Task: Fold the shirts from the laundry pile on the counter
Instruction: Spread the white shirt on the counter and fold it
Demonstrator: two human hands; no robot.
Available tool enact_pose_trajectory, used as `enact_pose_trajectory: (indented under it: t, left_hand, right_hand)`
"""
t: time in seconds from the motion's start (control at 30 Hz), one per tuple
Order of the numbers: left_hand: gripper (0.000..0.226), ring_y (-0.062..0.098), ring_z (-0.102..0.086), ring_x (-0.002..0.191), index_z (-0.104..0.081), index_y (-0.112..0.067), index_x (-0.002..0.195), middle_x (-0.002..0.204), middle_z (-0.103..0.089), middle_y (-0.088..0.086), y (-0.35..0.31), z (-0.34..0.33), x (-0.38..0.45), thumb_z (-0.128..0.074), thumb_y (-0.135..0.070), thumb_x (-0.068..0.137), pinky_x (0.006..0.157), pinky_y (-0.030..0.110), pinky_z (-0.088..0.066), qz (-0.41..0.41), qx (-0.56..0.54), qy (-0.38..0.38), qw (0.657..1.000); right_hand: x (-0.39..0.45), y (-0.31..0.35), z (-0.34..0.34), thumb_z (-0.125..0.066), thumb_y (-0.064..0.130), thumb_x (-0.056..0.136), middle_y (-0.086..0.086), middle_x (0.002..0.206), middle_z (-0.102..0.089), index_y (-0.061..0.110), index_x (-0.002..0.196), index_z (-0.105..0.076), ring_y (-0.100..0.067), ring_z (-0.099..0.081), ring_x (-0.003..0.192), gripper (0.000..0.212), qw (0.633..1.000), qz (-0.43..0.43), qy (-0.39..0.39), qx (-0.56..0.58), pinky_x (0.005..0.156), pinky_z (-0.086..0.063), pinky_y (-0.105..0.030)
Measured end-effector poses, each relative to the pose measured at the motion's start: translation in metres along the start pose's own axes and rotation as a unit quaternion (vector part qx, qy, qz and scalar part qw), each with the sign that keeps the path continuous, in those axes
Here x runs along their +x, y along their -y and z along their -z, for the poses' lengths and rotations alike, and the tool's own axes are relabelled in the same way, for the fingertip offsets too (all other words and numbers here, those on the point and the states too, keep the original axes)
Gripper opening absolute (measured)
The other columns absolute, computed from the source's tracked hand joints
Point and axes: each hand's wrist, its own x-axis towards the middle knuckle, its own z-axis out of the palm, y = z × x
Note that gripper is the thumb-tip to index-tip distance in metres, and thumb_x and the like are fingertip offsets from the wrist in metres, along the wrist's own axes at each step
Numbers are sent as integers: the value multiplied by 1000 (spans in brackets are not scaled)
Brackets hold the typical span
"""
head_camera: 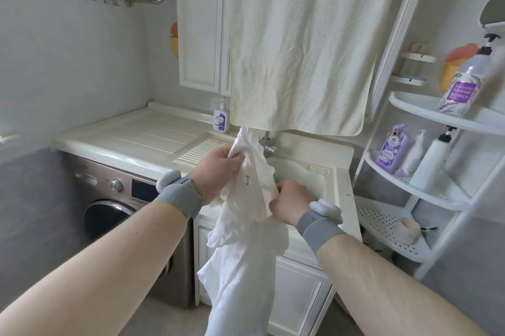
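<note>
A white shirt [247, 229] with small dark lettering hangs bunched in front of me, above the sink edge and trailing down past the cabinet. My left hand [218, 169] grips its upper part, fingers curled into the cloth. My right hand [289, 203] grips the fabric lower and to the right. Both wrists wear grey bands. The cream counter [128, 136] lies to the left, over the washing machine. No laundry pile shows on it.
A cream towel [297, 40] hangs over the sink [306, 174] and tap [269, 144]. A soap bottle [220, 119] stands at the counter's back. A washing machine [120, 215] sits below the counter. A white corner shelf [426, 171] with bottles stands on the right.
</note>
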Motion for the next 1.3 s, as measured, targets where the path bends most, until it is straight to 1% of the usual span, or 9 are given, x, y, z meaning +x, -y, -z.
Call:
enact_pose_trajectory:
  t: [0.13, 0.3, 0.43, 0.67, 0.83, 1.0, 1.13, 1.2, 1.3]
  left_hand:
    - [31, 29, -60, 74, -58, -12, 90, 77, -63, 9, 11, 36, 11, -42, -36, 79, 66, 40, -49, 27, 267, -131, 954]
    - [93, 28, -61, 103, -29, -29, 134, 118, -56, 2, 27, 48, -9, -45, -87, 63, 82, 37, -48, 34, 535, -72, 841]
    - [94, 26, -57, 108, -27, -34, 135, 129, -47, -1, 31, 25, -15, -54, -82, 59, 84, 36, -37, 2, 591, -85, 802]
    - [61, 25, -41, 115, -40, -24, 126, 123, -40, 1, 51, 14, -14, -65, -34, 72, 91, 40, -37, 59, 695, -95, 710]
    - [57, 25, -48, 112, -45, -27, 125, 120, -52, 2, 55, 35, -3, -63, -24, 71, 82, 30, -40, 114, 593, -13, 797]
    - [22, 22, -62, 83, -63, -25, 86, 91, -66, -1, 39, 44, 10, -52, -9, 76, 67, 26, -49, 67, 476, -56, 875]
    - [21, 22, -63, 57, -65, -21, 70, 73, -65, 3, 13, 52, 21, -52, -5, 75, 52, 38, -60, 22, 222, -189, 956]
    - [14, 24, -62, 67, -64, -21, 78, 81, -62, 6, 1, 60, 27, -53, -13, 79, 51, 38, -59, 16, 109, -247, 963]
    - [13, 30, -57, 85, -59, -18, 95, 96, -55, 13, 0, 62, 27, -47, -17, 90, 63, 47, -59, 86, 47, -210, 973]
  right_hand:
    - [3, 10, 26, -51, 19, 75, -7, 77, -62, 13, 71, -55, -33, -57, 77, 8, 995, 29, -97, 21, 63, -40, -28]
    - [11, 29, 44, -44, 16, 65, -6, 58, -58, 12, 60, -45, -35, -58, 67, 7, 983, 36, -146, 101, 55, -41, -28]
    - [16, 42, 43, -40, 17, 68, -1, 37, -57, 14, 63, -52, -27, -65, 45, 13, 967, -4, -112, 227, 45, -41, -23]
    - [23, 39, 47, -40, 17, 65, -5, 44, -60, 10, 63, -55, -31, -65, 43, 16, 956, -6, -130, 263, 39, -43, -26]
    - [20, 15, 66, -35, 47, 71, -4, 75, -55, 15, 73, -48, -29, -54, 72, 35, 983, -15, -154, -97, 67, -41, -33]
    - [10, 4, 64, -50, 24, 79, -2, 98, -63, 27, 89, -54, -27, -63, 93, 11, 926, 38, -163, -338, 72, -28, -34]
    - [5, 6, 79, -53, 21, 74, -6, 106, -47, 26, 103, -57, -30, -59, 89, 30, 932, 84, -214, -281, 70, -33, -34]
    - [6, 10, 87, -53, 24, 73, -4, 106, -44, 28, 103, -60, -32, -56, 85, 30, 948, 87, -248, -180, 69, -36, -33]
    - [8, 17, 82, -47, 26, 80, -6, 118, -43, 26, 114, -58, -35, -55, 98, 36, 981, 10, -144, -130, 81, -41, -36]
